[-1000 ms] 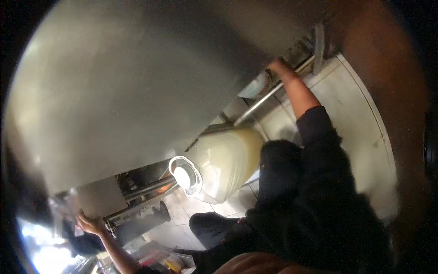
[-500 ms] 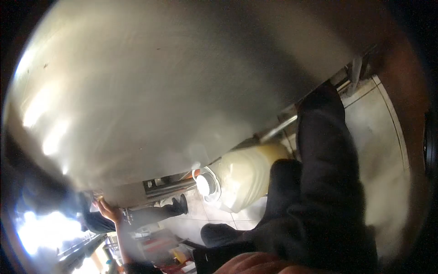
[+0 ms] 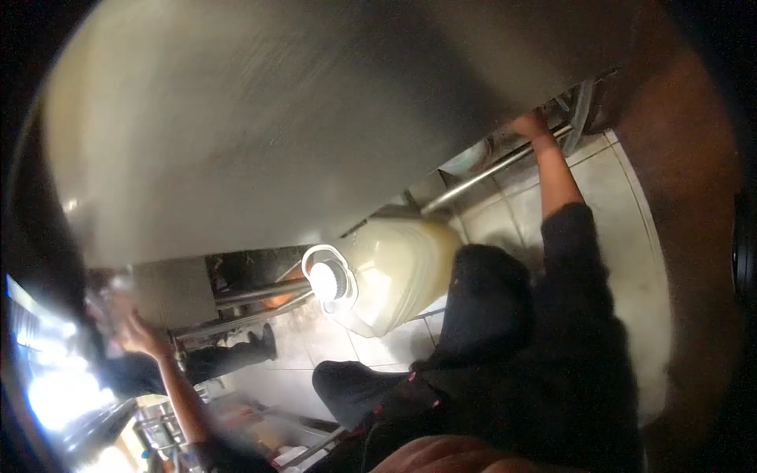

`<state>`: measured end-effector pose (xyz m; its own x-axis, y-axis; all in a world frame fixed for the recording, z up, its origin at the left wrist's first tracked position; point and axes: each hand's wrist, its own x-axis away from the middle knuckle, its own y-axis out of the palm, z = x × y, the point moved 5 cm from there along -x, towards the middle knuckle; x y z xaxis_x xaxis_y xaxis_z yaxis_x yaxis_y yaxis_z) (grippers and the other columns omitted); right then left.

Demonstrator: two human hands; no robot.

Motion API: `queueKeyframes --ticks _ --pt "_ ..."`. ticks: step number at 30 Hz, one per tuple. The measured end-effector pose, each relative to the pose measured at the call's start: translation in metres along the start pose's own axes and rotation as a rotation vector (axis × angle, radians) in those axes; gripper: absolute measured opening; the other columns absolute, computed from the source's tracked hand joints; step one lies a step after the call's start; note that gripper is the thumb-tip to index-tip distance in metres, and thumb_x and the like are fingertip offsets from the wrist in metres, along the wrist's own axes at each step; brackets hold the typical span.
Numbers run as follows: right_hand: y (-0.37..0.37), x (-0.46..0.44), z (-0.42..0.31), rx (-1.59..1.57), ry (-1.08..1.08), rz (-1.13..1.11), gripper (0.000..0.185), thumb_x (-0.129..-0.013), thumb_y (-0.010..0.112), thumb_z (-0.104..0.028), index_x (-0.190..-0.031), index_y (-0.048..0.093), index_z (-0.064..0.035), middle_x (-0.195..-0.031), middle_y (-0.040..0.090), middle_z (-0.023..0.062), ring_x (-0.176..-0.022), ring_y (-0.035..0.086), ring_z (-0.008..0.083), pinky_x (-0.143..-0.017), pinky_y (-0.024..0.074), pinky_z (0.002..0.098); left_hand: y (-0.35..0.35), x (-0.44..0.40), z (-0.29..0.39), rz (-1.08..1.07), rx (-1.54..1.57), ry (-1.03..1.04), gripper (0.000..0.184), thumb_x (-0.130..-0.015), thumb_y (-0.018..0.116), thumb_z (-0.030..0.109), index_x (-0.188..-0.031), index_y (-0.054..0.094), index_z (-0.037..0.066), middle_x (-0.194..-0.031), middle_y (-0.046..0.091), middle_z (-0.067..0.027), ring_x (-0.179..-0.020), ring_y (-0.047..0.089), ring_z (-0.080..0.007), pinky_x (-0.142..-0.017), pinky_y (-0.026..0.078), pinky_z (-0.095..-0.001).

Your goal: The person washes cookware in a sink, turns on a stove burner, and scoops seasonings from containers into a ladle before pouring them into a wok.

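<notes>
My right hand [image 3: 532, 124] reaches under the edge of a large metal worktop [image 3: 276, 134], beside the shelf rail [image 3: 505, 169]; its fingers are hidden there. My left hand [image 3: 140, 337] is raised at the worktop's far left end, close to something shiny and blurred; whether its fingers hold anything is unclear. Between my arms a big plastic jug [image 3: 398, 268] with pale yellow contents stands on the floor, against the worktop's edge. It has a white cap [image 3: 327, 281] and a white carrying ring. My dark-clothed knee [image 3: 489, 292] is close beside it.
Under the worktop, a whitish rounded container [image 3: 467, 160] shows behind the rail, with an orange item [image 3: 277, 299] farther left. Another person's dark leg and shoe [image 3: 256, 345] are at lower left. Pale tiles [image 3: 623, 260] cover the floor. Blurred skin shows along the bottom edge.
My right forearm, earlier out of sight beyond the sleeve, now shows bare with the hand under the worktop. My left hand, the jug and the other person's leg appear farther left in view.
</notes>
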<state>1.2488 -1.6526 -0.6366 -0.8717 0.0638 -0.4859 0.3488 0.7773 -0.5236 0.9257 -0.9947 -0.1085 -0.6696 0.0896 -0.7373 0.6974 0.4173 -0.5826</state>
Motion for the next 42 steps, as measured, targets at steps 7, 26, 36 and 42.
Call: queueKeyframes --ticks 7,26,36,42 --pt "-0.048 0.063 -0.054 0.35 0.136 -0.341 0.034 -0.079 0.066 -0.028 -0.092 0.061 0.0034 -0.092 0.061 0.0269 -0.086 0.058 0.0432 -0.078 0.0476 0.0479 0.002 -0.001 0.006 0.08 -0.131 0.139 0.031 -0.089 0.05 0.027 -0.108 0.058 0.004 -0.095 0.059 -0.016 -0.085 0.058 -0.0319 -0.073 0.046 -0.0431" --pt "-0.18 0.186 -0.207 0.684 0.21 -0.527 0.027 -0.086 0.055 -0.011 -0.102 0.058 0.0104 -0.099 0.06 0.0254 -0.091 0.057 0.0388 -0.078 0.0452 0.047 -0.023 -0.001 0.028 0.357 0.43 -0.19 0.054 -0.067 0.061 0.061 -0.061 0.055 0.008 -0.067 0.05 -0.0081 -0.065 0.053 -0.0249 -0.053 0.043 -0.0361" --pt "-0.184 0.22 -0.367 0.609 0.146 -1.159 0.042 -0.081 0.067 -0.032 -0.09 0.062 0.0081 -0.08 0.063 0.0271 -0.076 0.06 0.043 -0.069 0.0473 0.0471 -0.117 0.037 0.001 0.045 0.986 -0.145 0.044 -0.082 0.055 0.045 -0.097 0.055 0.003 -0.101 0.052 -0.0166 -0.092 0.052 -0.0334 -0.076 0.043 -0.043" --pt "-0.151 0.22 -0.516 0.566 0.006 -1.237 0.042 -0.081 0.067 -0.033 -0.09 0.062 0.0075 -0.08 0.062 0.0273 -0.076 0.06 0.0433 -0.069 0.0471 0.0474 -0.187 0.258 -0.019 -0.743 1.009 -0.56 0.033 -0.085 0.053 0.038 -0.097 0.065 0.009 -0.09 0.063 -0.0157 -0.085 0.06 -0.0342 -0.075 0.048 -0.0452"
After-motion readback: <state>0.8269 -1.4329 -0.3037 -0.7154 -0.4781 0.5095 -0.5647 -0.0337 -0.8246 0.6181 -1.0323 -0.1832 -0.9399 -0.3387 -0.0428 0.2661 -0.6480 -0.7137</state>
